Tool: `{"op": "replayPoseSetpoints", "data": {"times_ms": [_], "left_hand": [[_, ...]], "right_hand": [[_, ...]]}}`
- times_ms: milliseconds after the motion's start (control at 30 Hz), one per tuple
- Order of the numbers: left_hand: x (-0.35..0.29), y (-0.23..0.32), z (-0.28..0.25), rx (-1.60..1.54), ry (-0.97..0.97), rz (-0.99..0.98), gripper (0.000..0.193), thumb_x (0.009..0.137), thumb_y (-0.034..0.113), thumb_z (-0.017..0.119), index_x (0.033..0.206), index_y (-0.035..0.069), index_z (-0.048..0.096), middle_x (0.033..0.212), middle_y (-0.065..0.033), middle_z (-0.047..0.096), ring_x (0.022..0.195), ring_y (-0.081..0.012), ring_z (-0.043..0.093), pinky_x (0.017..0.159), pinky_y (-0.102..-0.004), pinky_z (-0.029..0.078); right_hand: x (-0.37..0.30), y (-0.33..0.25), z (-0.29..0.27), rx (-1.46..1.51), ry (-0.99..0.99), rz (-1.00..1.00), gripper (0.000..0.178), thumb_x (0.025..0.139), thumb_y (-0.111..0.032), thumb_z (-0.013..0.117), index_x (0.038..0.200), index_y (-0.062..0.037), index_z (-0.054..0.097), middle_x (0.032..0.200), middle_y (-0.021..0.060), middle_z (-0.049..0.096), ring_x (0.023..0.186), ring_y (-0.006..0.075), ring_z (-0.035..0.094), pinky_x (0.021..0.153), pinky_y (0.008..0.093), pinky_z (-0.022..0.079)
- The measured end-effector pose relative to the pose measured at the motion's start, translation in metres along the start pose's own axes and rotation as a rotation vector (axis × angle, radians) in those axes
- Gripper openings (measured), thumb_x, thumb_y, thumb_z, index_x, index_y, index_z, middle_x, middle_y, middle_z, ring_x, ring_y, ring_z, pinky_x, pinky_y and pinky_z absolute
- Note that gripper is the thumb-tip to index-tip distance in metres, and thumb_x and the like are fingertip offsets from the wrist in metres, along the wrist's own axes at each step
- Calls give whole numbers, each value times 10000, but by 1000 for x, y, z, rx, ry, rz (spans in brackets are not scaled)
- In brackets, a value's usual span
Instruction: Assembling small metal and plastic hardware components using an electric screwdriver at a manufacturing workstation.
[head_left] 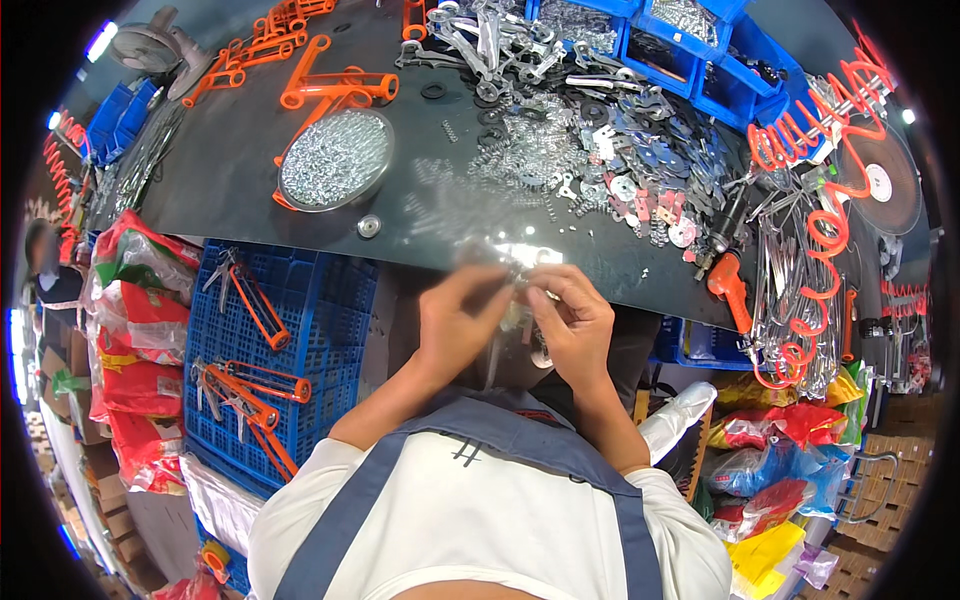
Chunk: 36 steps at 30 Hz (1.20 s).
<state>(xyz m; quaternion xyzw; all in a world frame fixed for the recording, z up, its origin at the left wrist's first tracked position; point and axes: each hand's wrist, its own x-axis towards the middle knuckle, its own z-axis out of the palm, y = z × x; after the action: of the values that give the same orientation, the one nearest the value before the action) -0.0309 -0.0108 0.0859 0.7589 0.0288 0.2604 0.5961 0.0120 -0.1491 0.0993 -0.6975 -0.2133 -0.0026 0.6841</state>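
Observation:
At the front edge of the dark worktable (240, 130), my left hand (455, 322) and my right hand (575, 325) face each other, fingertips almost meeting. Both are closed in a pinch, and small shiny bits show blurred between them; their kind is too small to make out. Just beyond my hands lies a spread of loose coil springs (520, 155), partly smeared. To the left, a round metal bowl (337, 160) is heaped with small silvery parts. A small round metal piece (369, 226) rests near the table edge below that bowl.
Orange tool frames (345, 88) lie at the back left. Metal levers, washers and plates (640, 130) pile up below blue bins (660, 55). On the right are an orange-handled power driver (730, 285) and a red coiled hose (825, 240). A blue crate (225, 400) stands left of me.

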Motion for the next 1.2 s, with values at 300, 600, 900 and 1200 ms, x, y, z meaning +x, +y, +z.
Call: {"op": "replayPoseSetpoints", "data": {"times_ms": [300,600,900,1200], "left_hand": [[3,-25,-18,-426,76,-282,119,757,-42,621,860,1,578,814,-56,634,737,-96,567,709,-226,445],[4,-38,-37,-613,153,-456,91,761,-61,551,835,-10,535,812,-157,634,718,-183,626,698,-279,518],[18,-17,-33,-685,102,-481,114,731,-41,580,836,-6,553,803,-111,626,738,-188,615,701,-293,501],[21,-26,-6,-810,122,-451,133,736,-67,591,860,-29,566,832,-129,624,748,-195,616,680,-284,494]], "right_hand": [[32,9,-11,-187,-94,130,196,796,-60,654,986,-11,663,940,75,666,797,128,601,721,268,487],[199,112,-81,-865,215,-74,233,738,-163,656,897,6,678,731,159,662,689,264,652,643,345,494],[251,108,-80,-989,30,221,201,684,-160,703,733,25,642,724,181,641,672,285,642,610,391,491],[36,11,-12,-188,-29,-479,210,711,67,682,902,14,611,864,118,657,756,198,656,644,265,518]]}}
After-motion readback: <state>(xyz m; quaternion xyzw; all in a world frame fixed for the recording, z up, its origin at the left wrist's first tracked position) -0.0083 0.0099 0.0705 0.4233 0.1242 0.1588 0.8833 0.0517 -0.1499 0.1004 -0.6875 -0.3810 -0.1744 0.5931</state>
